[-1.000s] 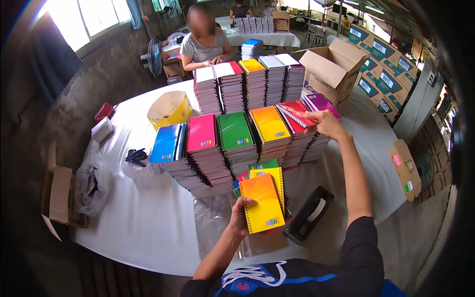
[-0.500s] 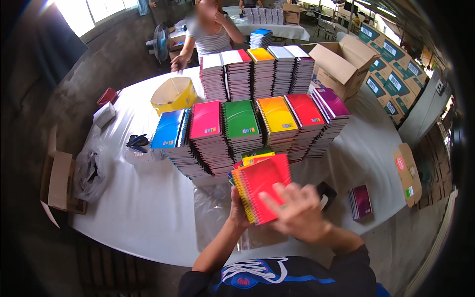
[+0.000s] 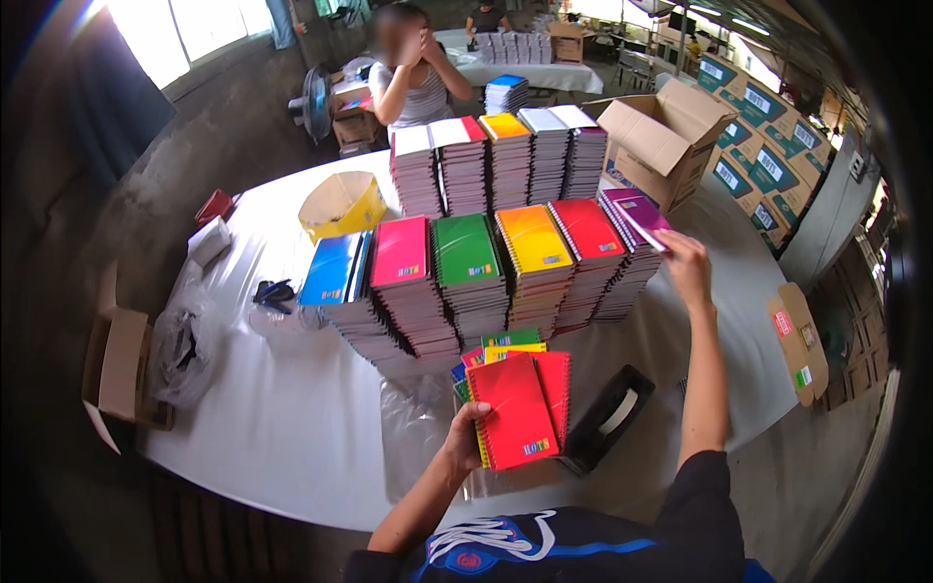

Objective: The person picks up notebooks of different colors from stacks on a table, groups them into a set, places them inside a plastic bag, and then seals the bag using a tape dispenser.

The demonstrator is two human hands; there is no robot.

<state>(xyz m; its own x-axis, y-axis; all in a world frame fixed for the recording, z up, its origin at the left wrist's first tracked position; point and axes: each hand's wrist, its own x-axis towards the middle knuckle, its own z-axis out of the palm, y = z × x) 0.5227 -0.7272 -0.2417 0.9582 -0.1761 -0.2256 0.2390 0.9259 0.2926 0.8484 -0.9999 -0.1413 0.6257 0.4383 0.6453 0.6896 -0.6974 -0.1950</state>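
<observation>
My left hand is closed round a fanned handful of spiral notebooks, with a red notebook on top and green, yellow, pink and blue ones peeking out behind. My right hand reaches far right, pinching the edge of a purple notebook, which tilts over the top of the purple stack. To its left stand tall stacks of notebooks: red, yellow, green, pink and blue. Clear plastic bags lie under the left hand.
More notebook stacks rise behind, beside an opened carton. A black holder with a pale strip lies near my right forearm. At left are a yellow ring-shaped container, dark-handled tools and a plastic bag. A person stands across the table.
My right hand has left the held notebooks and gone up and right to the purple stack, taking hold of a notebook. The held bundle has shifted slightly lower. The person opposite has raised both hands.
</observation>
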